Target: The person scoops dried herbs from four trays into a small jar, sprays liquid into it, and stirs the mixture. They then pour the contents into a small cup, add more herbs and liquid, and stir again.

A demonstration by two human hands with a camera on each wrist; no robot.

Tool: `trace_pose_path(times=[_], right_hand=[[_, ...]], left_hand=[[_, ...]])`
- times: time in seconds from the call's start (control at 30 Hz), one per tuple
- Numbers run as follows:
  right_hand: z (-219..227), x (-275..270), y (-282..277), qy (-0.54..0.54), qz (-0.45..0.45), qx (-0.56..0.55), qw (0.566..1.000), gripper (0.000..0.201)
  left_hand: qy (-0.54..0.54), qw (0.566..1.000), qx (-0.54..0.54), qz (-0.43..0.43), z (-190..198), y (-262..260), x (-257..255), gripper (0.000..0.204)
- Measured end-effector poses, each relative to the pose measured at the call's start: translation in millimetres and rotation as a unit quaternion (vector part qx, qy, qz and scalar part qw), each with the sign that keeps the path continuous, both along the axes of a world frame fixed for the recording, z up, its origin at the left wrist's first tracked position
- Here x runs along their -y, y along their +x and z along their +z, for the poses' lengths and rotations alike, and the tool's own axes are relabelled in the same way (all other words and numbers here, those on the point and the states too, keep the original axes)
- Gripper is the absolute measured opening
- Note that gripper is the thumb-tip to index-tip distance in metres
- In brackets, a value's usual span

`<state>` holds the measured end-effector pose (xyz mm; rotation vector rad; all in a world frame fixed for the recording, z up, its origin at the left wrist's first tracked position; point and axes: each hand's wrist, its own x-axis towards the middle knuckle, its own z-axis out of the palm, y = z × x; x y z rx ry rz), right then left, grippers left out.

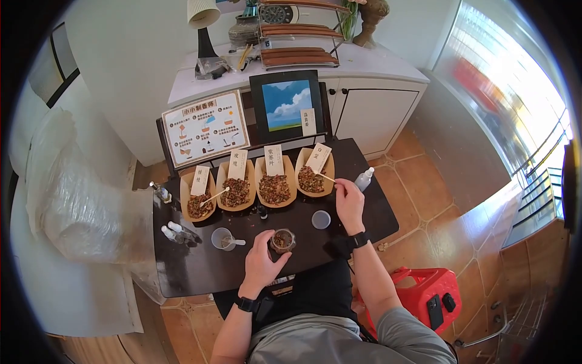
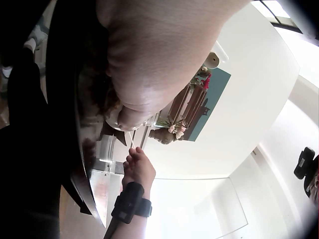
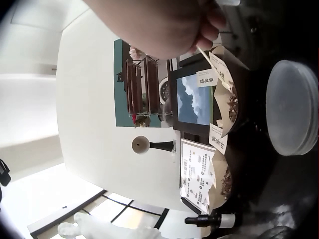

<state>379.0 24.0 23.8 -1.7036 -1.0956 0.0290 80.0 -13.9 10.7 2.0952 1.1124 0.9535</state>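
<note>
Glass jar [image 1: 283,241], holding brown crumbled material, near the front edge of the dark table [image 1: 203,267]. The left hand [image 1: 262,267] grips it, fingers curled about its left side and thumb at its near side. Beyond the jar and to its right, the right hand [image 1: 350,206] pinches a thin spoon [image 3: 214,67] between its fingers; the spoon's tip reaches into the rightmost paper tray [image 1: 315,194]; contact with the dried plant pieces cannot be told. Right of the jar lies a translucent round lid [image 1: 321,219]; left of it, a clear cup [image 1: 221,239]; beyond it, a small dark bottle [image 1: 262,212].
</note>
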Motion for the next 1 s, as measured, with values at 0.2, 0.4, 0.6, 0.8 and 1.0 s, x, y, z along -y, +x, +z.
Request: trace_pose_path(times=[0.2,0.4,0.6,0.8,1.0], right_hand=[[3,2,-5,0.027,0.057,0.068,0.996,0.012],[0,7,-1,0.030,-0.012,0.118,0.993,0.012],[-12,0,1,-0.037,0.040,0.009,0.998,0.018],[-16,-3,8,-0.084,0.059,-0.122,0.987,0.022],[-13,2,9,-0.101,0.047,-0.163,0.980,0.023]], left_hand=[[0.041,0.999,0.017,0.005,-4,1,-2,0.075],[0.051,0.999,0.010,0.003,-6,1,-3,0.075],[0.027,1.000,0.013,0.008,-4,1,0,0.075],[0.024,1.000,0.011,0.008,-2,1,0,0.075],[0.038,0.999,0.014,0.007,-5,1,-1,0.076]])
